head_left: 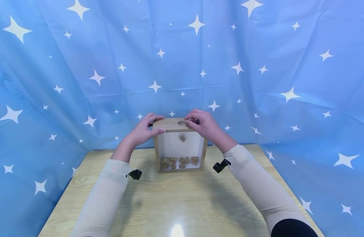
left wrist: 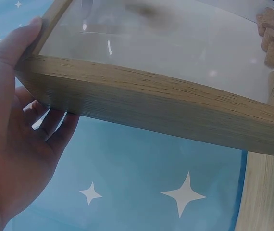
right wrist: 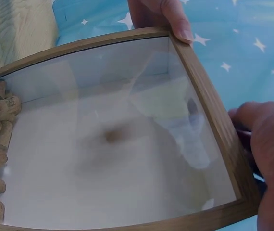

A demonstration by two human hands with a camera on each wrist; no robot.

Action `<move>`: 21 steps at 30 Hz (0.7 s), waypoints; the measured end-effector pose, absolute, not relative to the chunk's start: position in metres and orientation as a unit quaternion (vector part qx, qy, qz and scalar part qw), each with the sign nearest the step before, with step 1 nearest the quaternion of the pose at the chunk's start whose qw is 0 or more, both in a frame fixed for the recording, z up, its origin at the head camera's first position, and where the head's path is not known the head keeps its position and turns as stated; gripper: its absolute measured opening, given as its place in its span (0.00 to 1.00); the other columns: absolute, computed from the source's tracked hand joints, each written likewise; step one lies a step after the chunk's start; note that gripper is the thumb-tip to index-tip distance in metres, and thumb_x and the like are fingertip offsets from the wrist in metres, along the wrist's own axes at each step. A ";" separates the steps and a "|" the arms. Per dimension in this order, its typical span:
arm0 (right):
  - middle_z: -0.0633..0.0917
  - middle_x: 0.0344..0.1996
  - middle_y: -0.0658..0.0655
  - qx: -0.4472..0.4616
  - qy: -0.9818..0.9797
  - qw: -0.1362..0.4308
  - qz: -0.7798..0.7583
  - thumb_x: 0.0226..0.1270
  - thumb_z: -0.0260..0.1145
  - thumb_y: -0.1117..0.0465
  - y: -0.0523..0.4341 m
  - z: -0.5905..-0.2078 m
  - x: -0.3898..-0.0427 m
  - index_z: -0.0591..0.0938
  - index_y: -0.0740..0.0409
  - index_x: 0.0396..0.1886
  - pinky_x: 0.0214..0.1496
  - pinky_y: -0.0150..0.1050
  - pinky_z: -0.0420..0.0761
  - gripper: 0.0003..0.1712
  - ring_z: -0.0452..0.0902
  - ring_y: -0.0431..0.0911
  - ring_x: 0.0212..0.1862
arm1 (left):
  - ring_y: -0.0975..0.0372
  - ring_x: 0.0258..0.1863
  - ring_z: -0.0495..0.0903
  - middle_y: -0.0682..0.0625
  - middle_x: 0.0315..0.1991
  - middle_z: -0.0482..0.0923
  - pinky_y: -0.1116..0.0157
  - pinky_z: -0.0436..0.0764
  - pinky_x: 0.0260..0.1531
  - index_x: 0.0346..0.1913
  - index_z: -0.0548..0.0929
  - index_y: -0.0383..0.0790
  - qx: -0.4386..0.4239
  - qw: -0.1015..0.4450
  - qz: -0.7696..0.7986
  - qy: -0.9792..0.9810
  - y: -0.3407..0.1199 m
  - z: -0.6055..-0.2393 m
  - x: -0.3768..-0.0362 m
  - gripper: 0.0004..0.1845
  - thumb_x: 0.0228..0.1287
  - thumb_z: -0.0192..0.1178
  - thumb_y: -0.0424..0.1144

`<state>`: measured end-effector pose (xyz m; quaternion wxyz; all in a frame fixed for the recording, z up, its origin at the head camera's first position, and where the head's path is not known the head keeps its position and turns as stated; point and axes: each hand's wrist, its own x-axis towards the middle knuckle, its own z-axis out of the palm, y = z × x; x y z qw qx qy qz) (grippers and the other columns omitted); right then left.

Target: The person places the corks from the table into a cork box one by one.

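Observation:
A wooden shadow box (head_left: 203,154) with a clear front and white back stands upright on the table. Several wine corks (head_left: 182,160) lie along its bottom. One blurred cork (head_left: 182,138) is in mid-air inside, below the round hole (head_left: 182,123) in the top. My left hand (head_left: 142,129) grips the box's upper left corner, thumb at the front edge, fingers reaching over the top and back. At the hole's right side, my right hand (head_left: 204,123) rests on the top with thumb and forefinger apart; nothing shows between them. Its other fingers are partly hidden.
The light wood table (head_left: 170,200) extends in front of the box. A blue curtain with white stars (head_left: 182,65) hangs close behind and along both sides. Black wrist cameras (head_left: 221,166) sit under both wrists.

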<state>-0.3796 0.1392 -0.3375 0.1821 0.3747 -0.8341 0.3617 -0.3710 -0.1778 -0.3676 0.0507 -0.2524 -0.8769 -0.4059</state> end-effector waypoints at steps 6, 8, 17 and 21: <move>0.89 0.45 0.56 0.390 -0.805 0.239 0.378 0.78 0.72 0.70 0.149 -0.342 -0.377 0.92 0.65 0.47 0.43 0.37 0.85 0.05 0.84 0.47 0.43 | 0.47 0.78 0.66 0.49 0.75 0.69 0.36 0.68 0.75 0.82 0.75 0.55 -0.257 0.045 -0.405 -0.876 -0.175 -0.369 -0.371 0.38 0.76 0.70 0.62; 0.88 0.44 0.57 0.394 -0.794 0.263 0.382 0.79 0.71 0.70 0.153 -0.343 -0.376 0.91 0.66 0.46 0.44 0.37 0.85 0.04 0.83 0.48 0.43 | 0.47 0.77 0.67 0.49 0.74 0.70 0.37 0.68 0.75 0.82 0.75 0.55 -0.260 0.050 -0.409 -0.873 -0.175 -0.370 -0.369 0.37 0.76 0.70 0.61; 0.86 0.41 0.58 0.346 -0.780 0.320 0.411 0.77 0.70 0.73 0.192 -0.359 -0.374 0.89 0.66 0.48 0.48 0.39 0.81 0.05 0.80 0.48 0.43 | 0.46 0.79 0.66 0.44 0.81 0.64 0.39 0.67 0.77 0.88 0.65 0.48 -0.270 0.069 -0.405 -0.871 -0.184 -0.370 -0.361 0.42 0.80 0.66 0.58; 0.85 0.41 0.59 0.324 -0.797 0.319 0.399 0.76 0.71 0.74 0.217 -0.372 -0.378 0.88 0.66 0.46 0.45 0.38 0.80 0.04 0.80 0.48 0.42 | 0.43 0.82 0.63 0.40 0.85 0.59 0.37 0.63 0.79 0.90 0.56 0.47 -0.255 0.132 -0.401 -0.870 -0.199 -0.375 -0.355 0.43 0.84 0.60 0.59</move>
